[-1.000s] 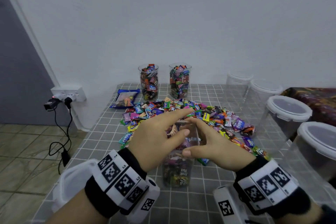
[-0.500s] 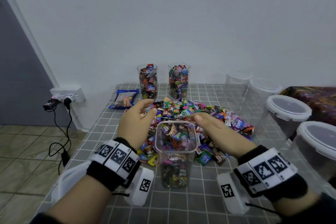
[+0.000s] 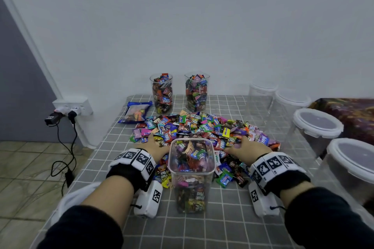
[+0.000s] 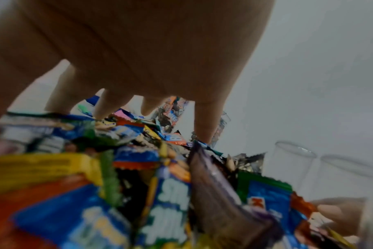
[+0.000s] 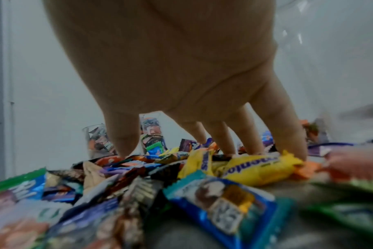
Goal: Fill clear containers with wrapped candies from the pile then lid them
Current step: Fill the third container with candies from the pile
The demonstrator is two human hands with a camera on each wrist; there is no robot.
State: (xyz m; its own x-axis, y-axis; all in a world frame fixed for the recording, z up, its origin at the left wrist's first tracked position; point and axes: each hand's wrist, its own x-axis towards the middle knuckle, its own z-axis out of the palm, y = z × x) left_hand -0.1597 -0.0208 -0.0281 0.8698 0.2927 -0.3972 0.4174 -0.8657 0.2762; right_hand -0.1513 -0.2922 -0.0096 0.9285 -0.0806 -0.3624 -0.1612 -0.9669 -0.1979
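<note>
A clear square container [image 3: 191, 174], almost full of wrapped candies and without a lid, stands on the grey checked cloth in front of me. Behind it spreads the candy pile [image 3: 204, 129]. My left hand [image 3: 156, 148] lies palm down on the pile's left part, fingers [image 4: 207, 121] spread and reaching down into the wrappers [image 4: 138, 168]. My right hand [image 3: 243, 146] lies palm down on the right part, fingertips [image 5: 123, 139] touching candies, among them a yellow one [image 5: 256, 168]. Neither hand grips anything.
Two filled clear jars [image 3: 162, 93] [image 3: 196, 91] stand at the back by the wall, a blue candy bag [image 3: 136, 114] to their left. Several empty lidded containers [image 3: 317, 127] line the right side. A wall socket with cables [image 3: 68, 111] is at the left.
Both hands left the container's mouth, spread apart and moved forward and down onto the pile, left hand to the left, right hand to the right. The container stays put.
</note>
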